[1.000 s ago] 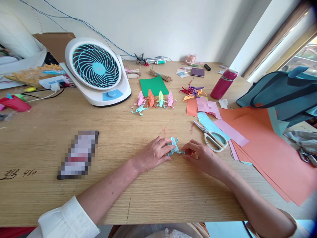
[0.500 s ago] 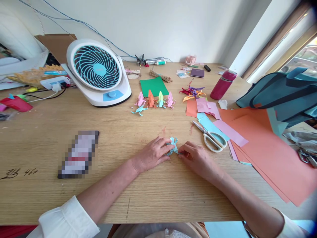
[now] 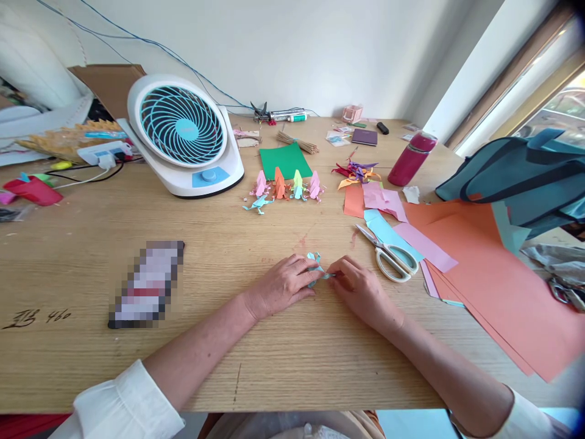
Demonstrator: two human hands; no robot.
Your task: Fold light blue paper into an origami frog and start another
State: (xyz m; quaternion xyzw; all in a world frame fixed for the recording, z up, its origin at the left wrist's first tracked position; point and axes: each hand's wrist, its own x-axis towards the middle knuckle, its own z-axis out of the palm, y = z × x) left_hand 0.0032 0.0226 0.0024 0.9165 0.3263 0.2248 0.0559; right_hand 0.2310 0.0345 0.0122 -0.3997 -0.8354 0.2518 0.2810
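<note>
A small light-blue folded paper figure lies on the wooden table between my two hands. My left hand presses on its left side with the fingers curled over it. From the right, my right hand pinches its edge with the fingertips. Most of the figure is hidden under my fingers.
White-handled scissors lie just right of my hands on blue, pink and orange paper sheets. Several finished paper figures stand before a green sheet. A fan, a red bottle, a teal bag and a blurred phone are around.
My right hand has slid left, closing in on the blue figure until it meets the left hand. The figure is now more covered. My left hand has stayed in place.
</note>
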